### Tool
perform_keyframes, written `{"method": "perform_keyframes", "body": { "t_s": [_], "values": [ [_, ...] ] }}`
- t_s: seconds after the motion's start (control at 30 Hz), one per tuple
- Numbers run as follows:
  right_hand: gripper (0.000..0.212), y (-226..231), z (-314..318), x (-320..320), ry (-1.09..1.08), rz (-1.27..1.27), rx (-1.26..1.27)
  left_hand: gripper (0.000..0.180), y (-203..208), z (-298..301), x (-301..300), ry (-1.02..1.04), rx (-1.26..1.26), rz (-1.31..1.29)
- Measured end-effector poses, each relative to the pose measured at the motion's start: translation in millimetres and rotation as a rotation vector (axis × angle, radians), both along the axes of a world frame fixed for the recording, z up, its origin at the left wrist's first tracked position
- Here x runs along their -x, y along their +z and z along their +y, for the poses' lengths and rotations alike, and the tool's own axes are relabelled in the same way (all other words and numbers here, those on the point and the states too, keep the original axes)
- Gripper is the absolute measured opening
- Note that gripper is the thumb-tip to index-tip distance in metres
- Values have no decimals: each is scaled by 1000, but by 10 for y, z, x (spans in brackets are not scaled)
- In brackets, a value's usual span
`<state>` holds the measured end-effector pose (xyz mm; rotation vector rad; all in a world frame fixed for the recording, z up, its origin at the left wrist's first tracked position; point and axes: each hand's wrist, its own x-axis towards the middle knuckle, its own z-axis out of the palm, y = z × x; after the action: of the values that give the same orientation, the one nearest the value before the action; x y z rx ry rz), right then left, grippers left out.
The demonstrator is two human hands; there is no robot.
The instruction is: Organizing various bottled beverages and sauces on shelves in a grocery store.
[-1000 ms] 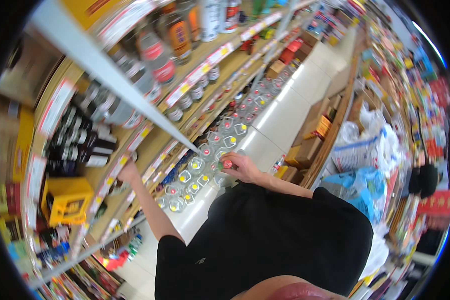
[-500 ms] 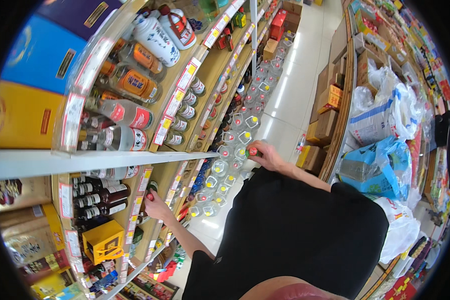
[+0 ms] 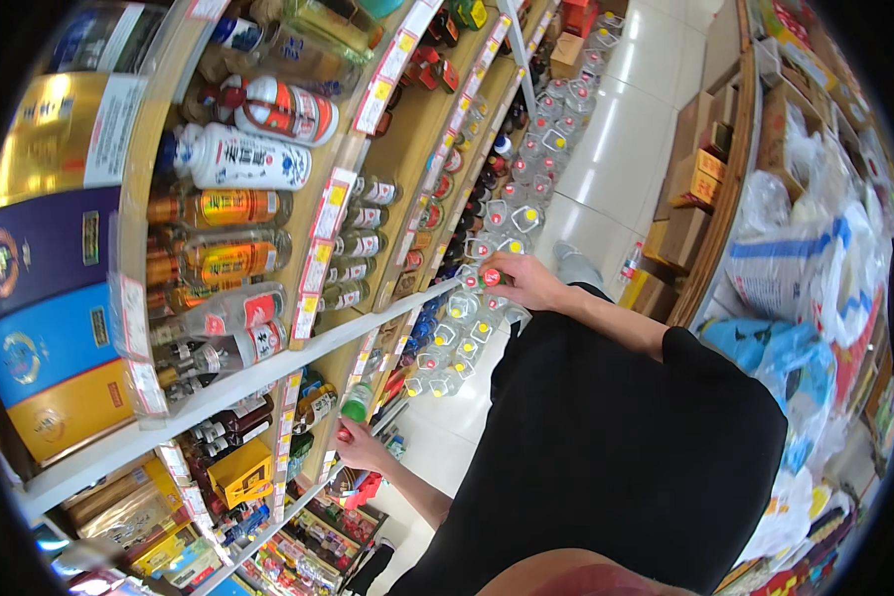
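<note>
The right hand [image 3: 528,281] is extended forward to a small bottle with a red cap [image 3: 486,278], fingers wrapped around its body; the bottle is held level with the front edge of a wooden shelf, above a row of large clear plastic jugs with yellow and red caps [image 3: 467,316] standing on the white tiled floor [image 3: 616,159]. The left hand [image 3: 358,445] is lower down at the shelf front, closed on a green-capped bottle [image 3: 357,402] that stands just beside other bottles there. On the upper wooden shelf [image 3: 219,392] lie clear glass bottles with amber liquid [image 3: 223,256] and white ceramic bottles [image 3: 238,159]. Brown cardboard boxes [image 3: 700,179] sit across the aisle, well apart from both hands.
</note>
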<state>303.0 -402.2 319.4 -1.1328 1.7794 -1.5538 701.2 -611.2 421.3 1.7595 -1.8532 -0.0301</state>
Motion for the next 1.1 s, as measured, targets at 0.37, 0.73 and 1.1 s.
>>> {"method": "perform_keyframes", "body": {
  "t_s": [0.37, 0.73, 1.1],
  "values": [
    [34, -356, 656, 1604, 102, 116, -25, 31, -270, 885, 1456, -200, -522, 39],
    [30, -54, 1079, 1882, -246, 88, -137, 30, -381, 416, 3049, -576, -398, 51],
    [31, 257, 772, 1601, -216, 8, 1, 38, -327, -463, 4514, -616, -86, 218]
  ]
}}
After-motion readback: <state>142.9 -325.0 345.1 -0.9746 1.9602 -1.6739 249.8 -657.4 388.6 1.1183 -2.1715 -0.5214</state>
